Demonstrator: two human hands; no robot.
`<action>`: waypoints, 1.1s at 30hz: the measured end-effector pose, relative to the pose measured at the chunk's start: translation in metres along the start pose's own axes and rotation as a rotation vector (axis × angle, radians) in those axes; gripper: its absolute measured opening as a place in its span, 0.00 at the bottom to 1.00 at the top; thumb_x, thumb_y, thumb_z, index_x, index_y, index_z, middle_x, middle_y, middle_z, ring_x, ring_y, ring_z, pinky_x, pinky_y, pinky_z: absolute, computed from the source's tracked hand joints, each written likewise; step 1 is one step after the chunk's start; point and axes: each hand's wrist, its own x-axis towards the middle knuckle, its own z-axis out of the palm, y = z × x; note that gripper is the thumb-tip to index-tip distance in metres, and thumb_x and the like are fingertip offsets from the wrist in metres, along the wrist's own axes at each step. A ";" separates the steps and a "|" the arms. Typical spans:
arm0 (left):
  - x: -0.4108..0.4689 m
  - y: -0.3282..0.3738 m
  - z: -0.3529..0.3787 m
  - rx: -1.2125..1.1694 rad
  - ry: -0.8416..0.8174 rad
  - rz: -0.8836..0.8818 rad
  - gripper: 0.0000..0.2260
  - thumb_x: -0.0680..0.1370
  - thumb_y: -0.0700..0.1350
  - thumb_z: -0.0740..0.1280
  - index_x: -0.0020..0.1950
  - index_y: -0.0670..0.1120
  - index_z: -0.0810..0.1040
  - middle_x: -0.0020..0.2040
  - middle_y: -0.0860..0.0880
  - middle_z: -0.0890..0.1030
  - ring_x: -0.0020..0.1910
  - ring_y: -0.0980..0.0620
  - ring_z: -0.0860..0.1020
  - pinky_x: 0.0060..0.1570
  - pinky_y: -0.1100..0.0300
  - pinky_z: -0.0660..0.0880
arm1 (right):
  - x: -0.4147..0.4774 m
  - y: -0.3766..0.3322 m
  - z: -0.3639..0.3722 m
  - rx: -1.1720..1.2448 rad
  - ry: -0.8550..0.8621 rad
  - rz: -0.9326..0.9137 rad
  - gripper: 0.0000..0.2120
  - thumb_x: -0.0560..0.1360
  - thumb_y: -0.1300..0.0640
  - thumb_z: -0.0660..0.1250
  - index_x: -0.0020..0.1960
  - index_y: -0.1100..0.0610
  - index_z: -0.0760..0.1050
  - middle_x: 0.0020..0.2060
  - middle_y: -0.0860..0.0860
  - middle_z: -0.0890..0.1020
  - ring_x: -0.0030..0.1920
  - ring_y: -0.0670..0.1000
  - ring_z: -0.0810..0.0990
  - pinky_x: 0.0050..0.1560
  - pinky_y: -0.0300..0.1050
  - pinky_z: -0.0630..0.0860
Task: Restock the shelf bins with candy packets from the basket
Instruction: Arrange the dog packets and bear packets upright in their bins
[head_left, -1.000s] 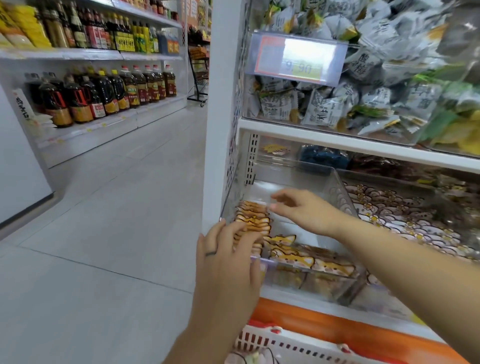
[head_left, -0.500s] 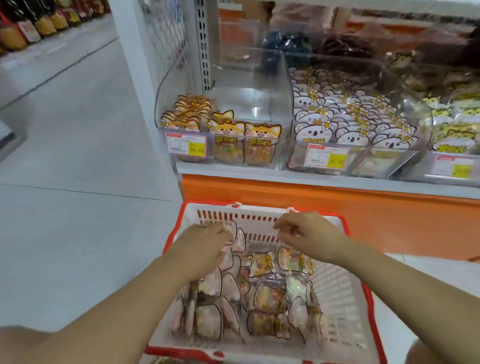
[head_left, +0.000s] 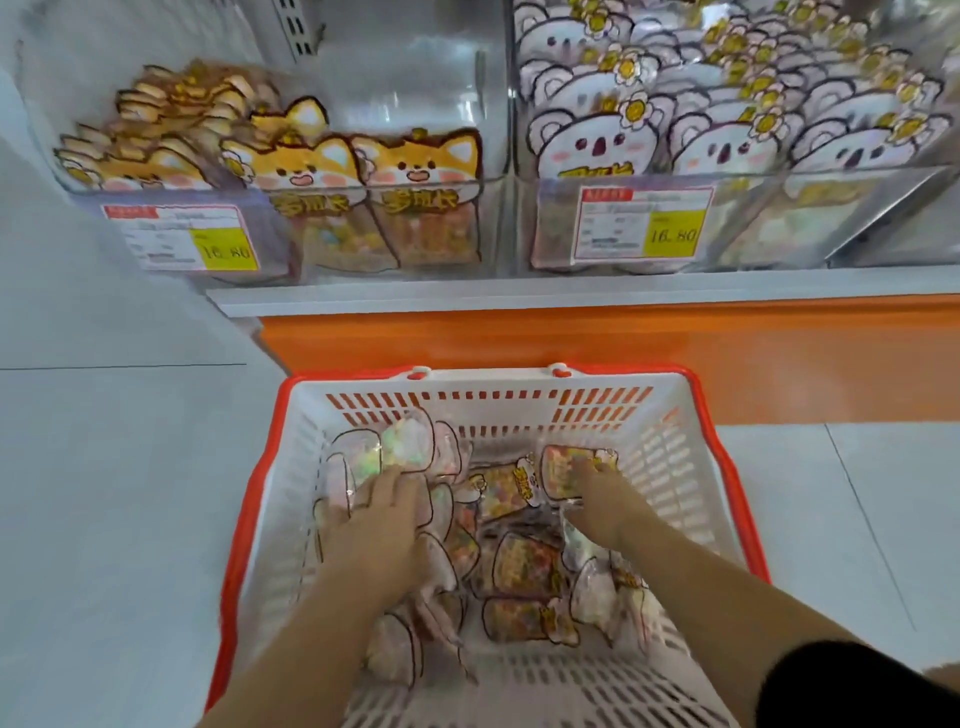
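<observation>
We saw a white plastic basket (head_left: 691, 415) with slotted lattice walls and a red-orange rim, standing on a floor (head_left: 104, 493) of smooth pale grey tiles. Inside it lay glossy, crinkled candy bags. There were pale packets (head_left: 405, 441) with rounded tops in the left part of the basket, and orange packets (head_left: 524, 564) with colourful sweets showing through in the middle and right part.

The left hand (head_left: 379, 525) lay palm down on the pale packets, its fingers (head_left: 400, 480) straight and a little apart, holding nothing. The right hand (head_left: 605, 506) touched an orange packet near the far wall of the basket. We could not tell if its fingers were clamped on that packet, because it was blurred there.

Just beyond the basket rose a flat, shiny orange panel (head_left: 623, 353) under a white shelf (head_left: 571, 291). On the shelf, beyond the basket to the left, stood the left bin (head_left: 415, 78) of clear hard plastic, with fox-faced packets (head_left: 415, 166) only along its front and left side. Beyond the basket to the right, the right bin (head_left: 769, 228) was full of koala-faced packets (head_left: 597, 145). Each bin carried a price label (head_left: 182, 239) on its front.
</observation>
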 end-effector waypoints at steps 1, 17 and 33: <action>0.002 0.003 0.000 -0.003 0.017 -0.012 0.31 0.78 0.50 0.64 0.78 0.53 0.54 0.80 0.52 0.49 0.79 0.47 0.56 0.72 0.38 0.61 | 0.007 -0.004 0.005 0.031 0.020 0.027 0.40 0.76 0.44 0.69 0.79 0.57 0.53 0.73 0.58 0.66 0.69 0.61 0.70 0.66 0.54 0.73; 0.010 0.007 0.018 -0.007 0.129 -0.073 0.30 0.78 0.53 0.62 0.78 0.54 0.54 0.78 0.51 0.55 0.77 0.47 0.58 0.71 0.40 0.63 | 0.022 0.007 0.014 0.111 0.234 0.013 0.15 0.82 0.50 0.58 0.67 0.50 0.68 0.51 0.54 0.82 0.47 0.57 0.80 0.42 0.47 0.75; -0.033 0.038 -0.039 -1.717 -0.528 -0.191 0.35 0.79 0.69 0.55 0.66 0.40 0.75 0.56 0.39 0.84 0.54 0.40 0.84 0.56 0.45 0.79 | -0.110 -0.049 -0.093 0.738 0.094 -0.407 0.12 0.76 0.61 0.64 0.59 0.59 0.77 0.52 0.63 0.82 0.52 0.60 0.83 0.53 0.61 0.81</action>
